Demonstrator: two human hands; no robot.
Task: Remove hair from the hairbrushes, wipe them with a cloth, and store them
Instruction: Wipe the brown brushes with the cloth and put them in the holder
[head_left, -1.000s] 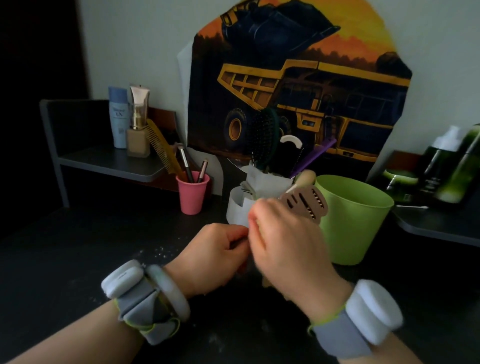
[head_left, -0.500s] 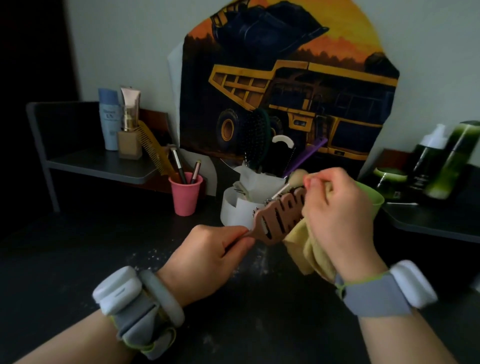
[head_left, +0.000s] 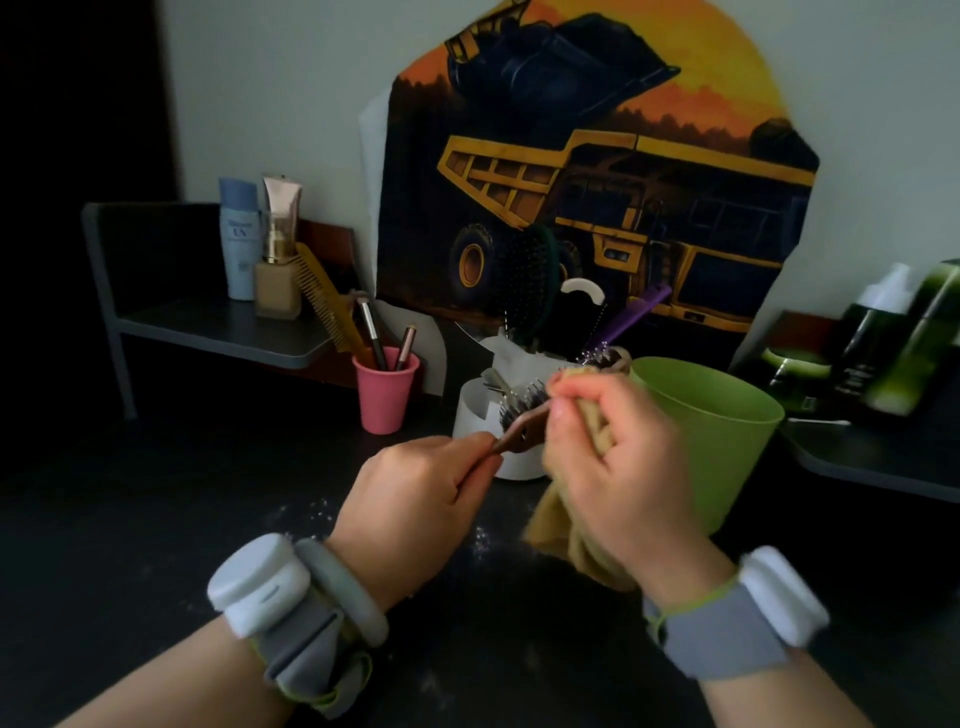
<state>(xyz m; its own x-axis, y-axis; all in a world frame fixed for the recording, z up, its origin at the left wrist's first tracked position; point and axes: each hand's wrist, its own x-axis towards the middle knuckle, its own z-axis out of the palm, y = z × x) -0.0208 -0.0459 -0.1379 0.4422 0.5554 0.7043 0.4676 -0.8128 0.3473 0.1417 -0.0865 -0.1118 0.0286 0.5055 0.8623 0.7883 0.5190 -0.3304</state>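
Over dark desk, brown hairbrush (head_left: 522, 431) w/ bristles up.

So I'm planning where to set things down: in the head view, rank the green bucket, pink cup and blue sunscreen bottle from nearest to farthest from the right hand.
1. Green bucket: just beside the right hand, on its right.
2. Pink cup: farther off to the left, past the left hand.
3. Blue sunscreen bottle: farthest, on the raised shelf at back left.
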